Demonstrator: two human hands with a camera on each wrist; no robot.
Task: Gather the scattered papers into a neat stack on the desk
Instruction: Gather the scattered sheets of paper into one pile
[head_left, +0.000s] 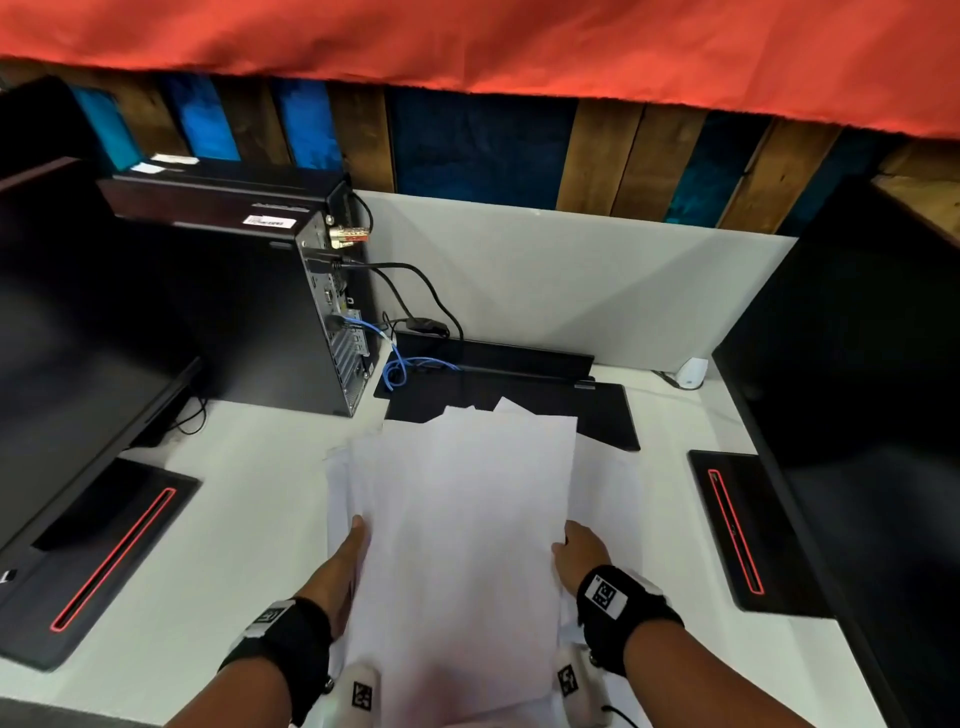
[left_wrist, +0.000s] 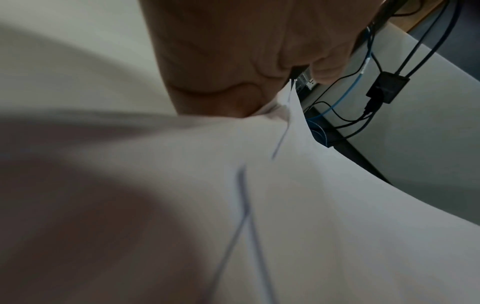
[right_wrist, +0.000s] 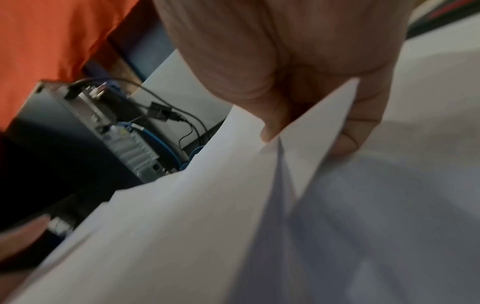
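A loose bundle of white papers (head_left: 462, 519) is fanned unevenly over the white desk (head_left: 249, 467), with its far corners sticking out at different angles. My left hand (head_left: 349, 564) holds the bundle's left edge, thumb on top and fingers hidden beneath the sheets. In the left wrist view the papers (left_wrist: 311, 205) run into the crook of the left hand (left_wrist: 298, 72). My right hand (head_left: 581, 555) grips the right edge. In the right wrist view the right hand (right_wrist: 303, 107) pinches the sheets (right_wrist: 207, 205) between thumb and fingers.
A black PC tower (head_left: 311, 312) with black and blue cables (head_left: 405, 364) stands at the back left. A black pad (head_left: 597, 410) lies behind the papers. Dark monitors (head_left: 78, 338) (head_left: 857, 389) on red-lined bases (head_left: 104, 561) (head_left: 743, 530) flank the desk. A white divider (head_left: 571, 280) closes the back.
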